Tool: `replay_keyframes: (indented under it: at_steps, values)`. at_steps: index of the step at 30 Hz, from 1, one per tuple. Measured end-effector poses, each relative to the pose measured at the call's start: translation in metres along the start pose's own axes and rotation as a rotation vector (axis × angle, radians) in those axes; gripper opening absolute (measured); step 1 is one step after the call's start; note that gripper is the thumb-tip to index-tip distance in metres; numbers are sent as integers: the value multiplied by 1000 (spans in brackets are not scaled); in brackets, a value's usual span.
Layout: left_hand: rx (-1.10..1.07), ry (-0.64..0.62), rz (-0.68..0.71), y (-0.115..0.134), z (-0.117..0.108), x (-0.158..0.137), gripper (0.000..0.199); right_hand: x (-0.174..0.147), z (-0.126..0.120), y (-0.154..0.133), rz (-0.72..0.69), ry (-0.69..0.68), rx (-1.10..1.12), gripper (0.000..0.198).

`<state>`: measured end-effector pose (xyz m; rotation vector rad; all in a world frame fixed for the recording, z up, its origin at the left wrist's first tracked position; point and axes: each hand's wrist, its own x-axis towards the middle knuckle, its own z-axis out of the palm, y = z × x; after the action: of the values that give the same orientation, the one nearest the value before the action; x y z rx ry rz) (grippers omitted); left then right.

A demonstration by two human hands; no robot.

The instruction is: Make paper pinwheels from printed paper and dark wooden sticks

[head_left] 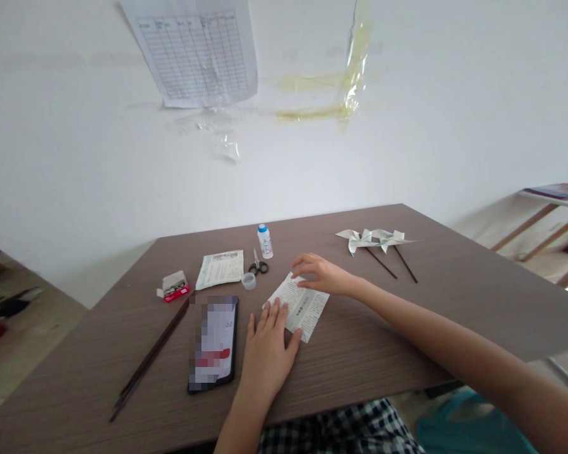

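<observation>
A square piece of newsprint [318, 310] lies on the table in front of me, turned with its corners at an angle. My left hand [270, 350] presses flat on its near left side, fingers spread and holding nothing. At the far corner my right hand [324, 275] has its fingers curled round the paper's edge, with the thumb below them; part of that corner is hidden by the fingers. Just left of my left hand rests a phone [217, 340], its screen partly blurred. Beyond the paper are a small clear cup [248, 281] and black-handled scissors [258, 267].
A white glue bottle with a blue cap [265, 243] stands near the wall. Left of it lie a stack of newsprint [221, 268], a small red-and-white open box [174, 287] and dark sticks [154, 356]. Two paper pinwheels [357, 240] on dark sticks lie at the right.
</observation>
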<state>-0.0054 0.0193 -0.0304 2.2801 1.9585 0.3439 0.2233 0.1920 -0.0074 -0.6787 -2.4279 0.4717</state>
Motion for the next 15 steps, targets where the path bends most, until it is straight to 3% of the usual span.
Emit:
replay_keyframes:
  at_steps: [3, 7, 12, 15]
  values:
    - [-7, 41, 10, -2, 4, 0, 57, -35, -6, -20, -12, -52, 21, 15]
    - [-5, 40, 11, -2, 5, 0, 58, -66, 0, -46, 43, 4, 18, 16]
    - [20, 50, 11, -3, 7, 0, 58, -74, 16, -59, 125, 13, -71, 15]
    - [26, 55, 18, -3, 7, 0, 57, -71, 21, -61, 161, -12, -127, 24]
